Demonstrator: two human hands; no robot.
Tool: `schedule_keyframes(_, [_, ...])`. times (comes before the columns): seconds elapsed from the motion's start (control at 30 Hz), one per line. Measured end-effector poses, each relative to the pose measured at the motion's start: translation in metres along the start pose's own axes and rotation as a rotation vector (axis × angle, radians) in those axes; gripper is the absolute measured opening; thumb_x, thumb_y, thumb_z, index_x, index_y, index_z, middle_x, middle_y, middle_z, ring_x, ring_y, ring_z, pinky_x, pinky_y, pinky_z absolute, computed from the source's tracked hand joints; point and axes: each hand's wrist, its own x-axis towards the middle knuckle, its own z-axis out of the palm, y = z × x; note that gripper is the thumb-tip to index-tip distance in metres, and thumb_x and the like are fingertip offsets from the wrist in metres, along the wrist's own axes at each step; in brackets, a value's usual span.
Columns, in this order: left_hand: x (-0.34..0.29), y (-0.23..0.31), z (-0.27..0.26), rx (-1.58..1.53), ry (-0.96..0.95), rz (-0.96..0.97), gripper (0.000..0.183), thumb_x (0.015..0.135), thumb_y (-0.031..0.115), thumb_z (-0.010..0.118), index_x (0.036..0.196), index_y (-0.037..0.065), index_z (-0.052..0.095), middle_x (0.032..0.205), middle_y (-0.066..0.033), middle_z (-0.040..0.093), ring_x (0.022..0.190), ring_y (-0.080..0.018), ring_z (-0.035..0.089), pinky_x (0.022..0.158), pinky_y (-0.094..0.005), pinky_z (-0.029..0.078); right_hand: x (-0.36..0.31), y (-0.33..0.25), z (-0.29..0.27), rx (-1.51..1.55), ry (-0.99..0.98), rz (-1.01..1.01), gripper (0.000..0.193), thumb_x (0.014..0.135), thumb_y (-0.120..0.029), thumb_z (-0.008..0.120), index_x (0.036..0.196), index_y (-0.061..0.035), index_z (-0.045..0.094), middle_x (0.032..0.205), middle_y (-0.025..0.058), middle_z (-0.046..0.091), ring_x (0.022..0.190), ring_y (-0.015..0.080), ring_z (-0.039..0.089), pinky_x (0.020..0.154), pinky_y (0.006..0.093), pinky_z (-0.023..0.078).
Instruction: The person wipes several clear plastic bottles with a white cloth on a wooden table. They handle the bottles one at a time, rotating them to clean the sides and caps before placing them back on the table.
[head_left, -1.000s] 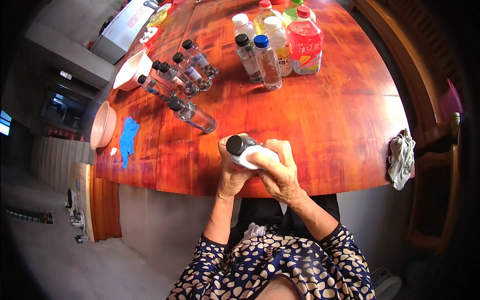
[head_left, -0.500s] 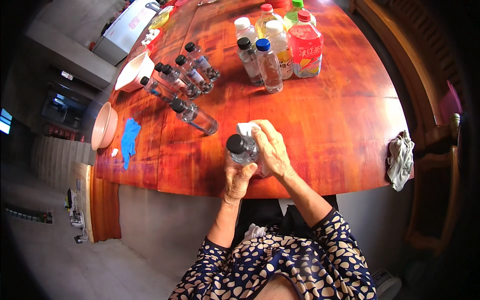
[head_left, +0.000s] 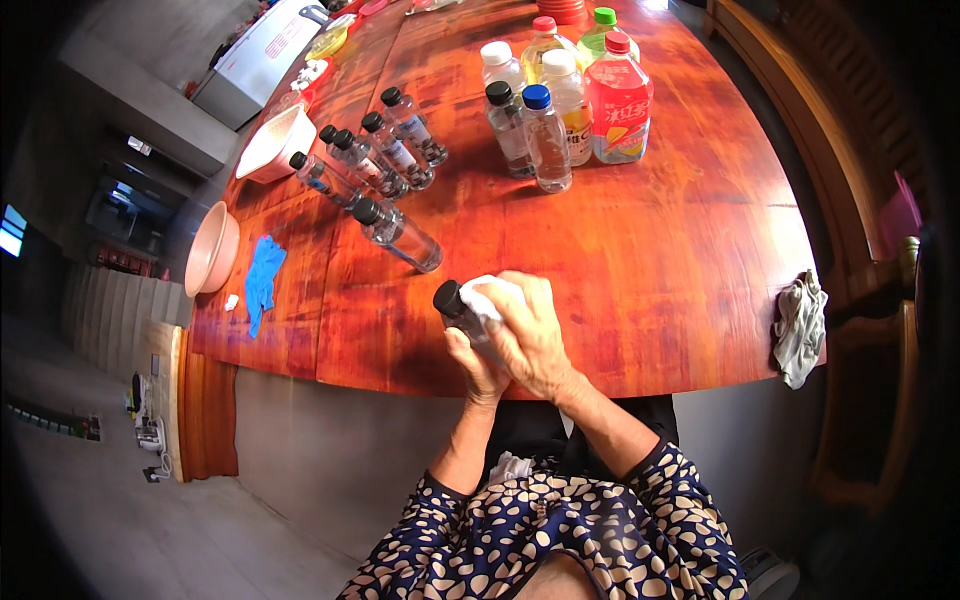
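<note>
Near the table's front edge, my left hand [head_left: 482, 372] is wrapped round a clear plastic bottle [head_left: 468, 322] with a black cap, tilted to the left. My right hand [head_left: 535, 338] presses a crumpled white cloth [head_left: 484, 292] against the bottle's shoulder, just below the cap. The bottle's lower part is hidden behind my hands. Beyond it, to the left, another black-capped clear bottle [head_left: 402, 238] stands by itself. Several similar bottles [head_left: 372, 168] stand in a group behind that one, with dark bits at the bottom of some.
At the back right stand several larger bottles, among them a red-labelled bottle [head_left: 620, 105] and a blue-capped clear bottle [head_left: 548, 145]. On the left are a pink basin [head_left: 212, 250], a pink basket [head_left: 275, 143] and a blue cloth [head_left: 263, 285]. A grey cloth [head_left: 800, 325] hangs over the right edge.
The bottle in my left hand has tipped further to the left. My right hand has brought the white cloth from behind the bottle onto its shoulder beside the cap.
</note>
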Motion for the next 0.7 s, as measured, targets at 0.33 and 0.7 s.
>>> schedule_keyframes(0.33, [-0.005, 0.001, 0.016, 0.056, 0.069, -0.021, 0.082, 0.086, 0.073, 0.032, 0.135, 0.008, 0.037, 0.132, -0.0072, 0.044, 0.121, -0.0229, 0.044, 0.103, -0.0394, 0.034, 0.019, 0.013, -0.014, 0.127, -0.165, 0.082, 0.029, 0.087, -0.018, 0.047, 0.105, 0.0025, 0.058, 0.103, 0.0148, 0.056, 0.101, 0.035, 0.048, 0.087, 0.0437, 0.04])
schedule_keyframes(0.7, [-0.002, 0.008, 0.01, 0.018, 0.031, -0.045, 0.055, 0.095, 0.055, 0.033, 0.121, 0.007, 0.043, 0.11, -0.0067, 0.051, 0.102, -0.0188, 0.05, 0.091, -0.0359, 0.04, -0.021, -0.021, -0.013, -0.177, 0.109, -0.092, 0.05, 0.067, -0.006, 0.072, 0.115, -0.0098, 0.058, 0.117, 0.0197, 0.046, 0.101, 0.0371, 0.045, 0.089, 0.0482, 0.04])
